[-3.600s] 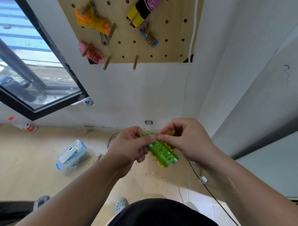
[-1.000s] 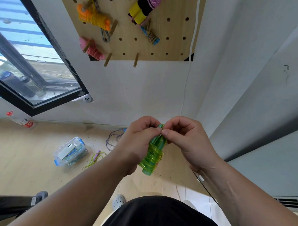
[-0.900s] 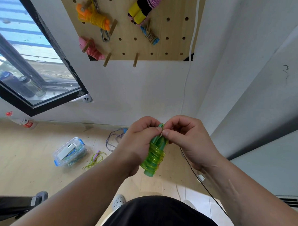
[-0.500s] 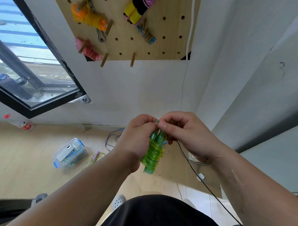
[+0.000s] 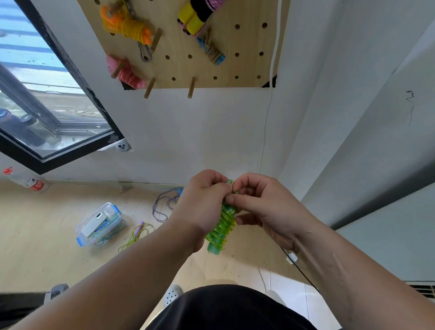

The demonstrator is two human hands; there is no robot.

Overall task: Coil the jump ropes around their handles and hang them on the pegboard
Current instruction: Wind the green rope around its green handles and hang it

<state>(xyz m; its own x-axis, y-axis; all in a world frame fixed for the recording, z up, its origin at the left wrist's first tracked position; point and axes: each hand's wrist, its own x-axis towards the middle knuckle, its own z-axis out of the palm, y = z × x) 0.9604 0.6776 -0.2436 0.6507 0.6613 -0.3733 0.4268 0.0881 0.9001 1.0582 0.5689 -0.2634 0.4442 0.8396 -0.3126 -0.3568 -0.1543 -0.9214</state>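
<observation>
on the pegboard (image 5: 235, 65) two pegs at the bottom edge stand bare: the left peg (image 5: 149, 87) just right of the pink bundle (image 5: 127, 75), and the middle peg (image 5: 191, 87) with open board on both sides. the board's right half is open holes, up to a white cable (image 5: 274, 39) along its right edge. the top-left corner is crowded — orange bundle (image 5: 125, 27), metal clip (image 5: 144, 53), then yellow handles (image 5: 191, 19) and a small blue bundle (image 5: 213, 52) toward the middle. bare wall (image 5: 198, 131) lies between the board and the left hand (image 5: 203, 204) and right hand (image 5: 262, 210), both gripping the green bundle (image 5: 221, 230).
</observation>
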